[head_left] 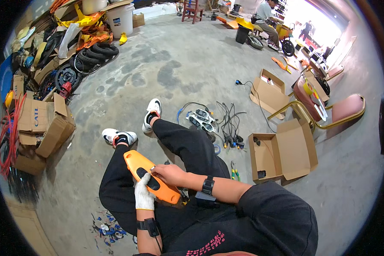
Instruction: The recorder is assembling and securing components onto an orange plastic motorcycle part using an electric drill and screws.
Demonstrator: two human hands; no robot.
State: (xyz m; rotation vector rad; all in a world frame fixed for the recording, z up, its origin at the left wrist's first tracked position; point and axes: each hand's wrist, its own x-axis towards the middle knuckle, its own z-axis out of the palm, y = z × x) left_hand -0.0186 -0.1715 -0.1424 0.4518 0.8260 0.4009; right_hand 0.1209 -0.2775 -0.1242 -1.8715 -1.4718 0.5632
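An elongated orange plastic cover [137, 161] with dark oval insets lies tilted across my lap. My left hand [144, 194], in a white knit glove, grips its near side, with the thumb over the dark inset. Above the cover's middle, my bare right hand [170, 174] has its fingers pinched together at the dark inset. Something small and greyish may be between those fingertips, too small to name. Dark parts and wires show under the cover's lower end, partly hidden by my right forearm.
Green-handled pliers [235, 171], black cables [231, 123] and white-and-black housings [202, 120] lie on the floor to the right, near an open cardboard box [266, 158]. Wire scraps [106, 228] lie lower left. Cartons [51, 123] and tyres [94, 56] crowd the left. Another person [265, 19] sits far back.
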